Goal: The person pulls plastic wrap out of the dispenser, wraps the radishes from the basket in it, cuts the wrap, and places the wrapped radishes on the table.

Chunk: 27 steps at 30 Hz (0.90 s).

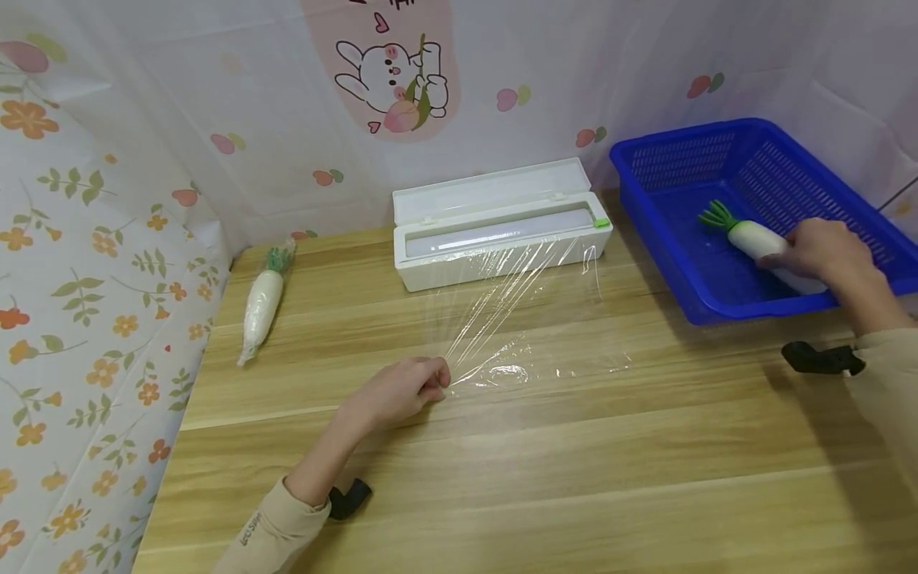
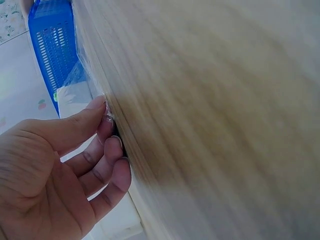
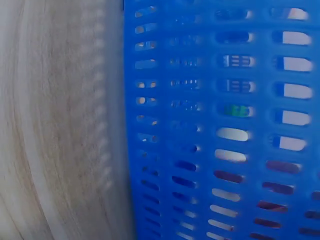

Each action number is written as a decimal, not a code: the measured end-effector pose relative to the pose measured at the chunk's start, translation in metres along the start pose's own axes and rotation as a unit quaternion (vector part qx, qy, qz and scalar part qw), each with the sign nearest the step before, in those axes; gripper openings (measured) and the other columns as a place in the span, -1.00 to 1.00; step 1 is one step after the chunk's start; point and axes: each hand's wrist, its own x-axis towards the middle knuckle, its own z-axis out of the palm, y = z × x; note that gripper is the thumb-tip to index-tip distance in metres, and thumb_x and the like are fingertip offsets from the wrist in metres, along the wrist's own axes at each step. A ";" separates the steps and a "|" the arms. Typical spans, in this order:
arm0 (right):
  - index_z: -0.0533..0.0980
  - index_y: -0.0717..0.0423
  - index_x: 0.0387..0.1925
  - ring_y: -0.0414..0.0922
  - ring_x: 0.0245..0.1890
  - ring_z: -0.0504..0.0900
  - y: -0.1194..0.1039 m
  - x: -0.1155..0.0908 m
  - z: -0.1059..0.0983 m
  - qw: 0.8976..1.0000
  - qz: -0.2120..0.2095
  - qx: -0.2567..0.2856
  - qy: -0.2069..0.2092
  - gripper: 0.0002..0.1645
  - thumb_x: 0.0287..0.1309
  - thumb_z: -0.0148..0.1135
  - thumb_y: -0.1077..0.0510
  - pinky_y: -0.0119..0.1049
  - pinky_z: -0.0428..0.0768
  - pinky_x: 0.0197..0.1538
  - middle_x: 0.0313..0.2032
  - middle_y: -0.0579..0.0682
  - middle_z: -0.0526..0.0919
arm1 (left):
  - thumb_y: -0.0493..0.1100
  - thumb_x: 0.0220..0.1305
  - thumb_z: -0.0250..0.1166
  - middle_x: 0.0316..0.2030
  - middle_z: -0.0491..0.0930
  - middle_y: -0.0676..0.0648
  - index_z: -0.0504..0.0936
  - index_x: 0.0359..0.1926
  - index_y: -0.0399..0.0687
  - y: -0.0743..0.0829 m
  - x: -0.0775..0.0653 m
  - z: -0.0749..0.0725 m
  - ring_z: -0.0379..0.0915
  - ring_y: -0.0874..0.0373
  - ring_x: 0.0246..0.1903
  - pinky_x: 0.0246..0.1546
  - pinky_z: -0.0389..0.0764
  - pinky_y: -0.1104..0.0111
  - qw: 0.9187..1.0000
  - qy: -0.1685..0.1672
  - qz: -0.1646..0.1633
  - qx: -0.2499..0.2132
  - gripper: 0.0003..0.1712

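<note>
My left hand (image 1: 402, 389) pinches the corner of a sheet of clear cling film (image 1: 516, 351) between thumb and index finger, just over the table. From there the film runs in taut creases back to a white cling film box (image 1: 502, 267), whose lid stands up. A roll (image 1: 502, 231) lies inside the box. Over at the right, my right hand (image 1: 825, 251) grips a white radish (image 1: 763, 239) with green leaf stubs, within the blue basket (image 1: 656, 267). In the right wrist view the slotted basket wall (image 3: 205, 120) hides that hand.
A second white radish (image 1: 262, 307), wrapped in clear film, lies on the wooden table (image 1: 502, 494) at the left. A patterned cloth (image 1: 265, 104) hangs behind the table and down its left side. Black wrist mounts (image 1: 349, 500) sit under both forearms.
</note>
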 end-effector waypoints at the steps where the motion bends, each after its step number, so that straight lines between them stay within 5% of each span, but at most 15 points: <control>1: 0.50 0.59 -0.22 0.33 -0.44 0.50 -0.002 0.000 0.000 1.000 -0.003 0.003 0.016 -0.35 0.18 0.36 -0.05 0.20 0.46 -0.42 -0.43 0.43 0.52 | -0.26 0.35 0.35 -0.40 0.53 0.13 0.55 -0.22 -0.02 0.000 0.000 0.000 0.48 0.24 -0.35 -0.24 0.54 0.28 1.000 0.000 0.000 0.000 -0.89; 8: 0.43 0.56 0.01 0.45 -0.31 0.53 -0.033 -0.005 -0.006 0.991 -0.019 0.062 0.119 -0.32 0.30 0.29 -0.06 0.30 0.44 -0.34 -0.21 0.57 0.52 | -0.23 0.35 0.35 -0.45 0.49 0.16 0.54 -0.23 0.01 -0.001 -0.001 0.001 0.43 0.25 -0.39 -0.28 0.50 0.30 1.000 -0.001 -0.009 -0.005 -0.88; 15: 0.45 0.52 0.10 0.43 -0.16 0.49 -0.087 -0.025 -0.014 0.965 -0.092 0.127 0.208 -0.38 0.23 0.38 0.08 0.35 0.36 -0.17 -0.08 0.55 0.52 | -0.24 0.35 0.34 -0.46 0.48 0.16 0.54 -0.22 0.00 -0.001 -0.002 0.001 0.42 0.26 -0.41 -0.29 0.48 0.32 1.000 -0.002 -0.009 -0.012 -0.88; 21: 0.49 0.44 0.11 0.34 -0.14 0.50 -0.136 -0.046 -0.012 0.944 -0.178 0.134 0.242 -0.42 0.16 0.47 0.19 0.25 0.37 -0.12 -0.07 0.46 0.57 | -0.24 0.35 0.35 -0.47 0.48 0.17 0.54 -0.22 -0.01 -0.001 -0.002 0.000 0.41 0.27 -0.42 -0.30 0.48 0.33 1.000 -0.003 -0.009 -0.018 -0.88; 27: 0.51 0.37 0.11 0.32 -0.01 0.50 -0.178 -0.065 0.001 0.932 -0.248 0.131 0.231 -0.38 0.04 0.56 0.23 0.27 0.44 -0.01 -0.01 0.40 0.59 | -0.24 0.35 0.35 -0.47 0.48 0.17 0.53 -0.22 -0.01 0.000 -0.002 0.000 0.41 0.27 -0.42 -0.29 0.48 0.33 1.000 -0.006 -0.010 -0.018 -0.87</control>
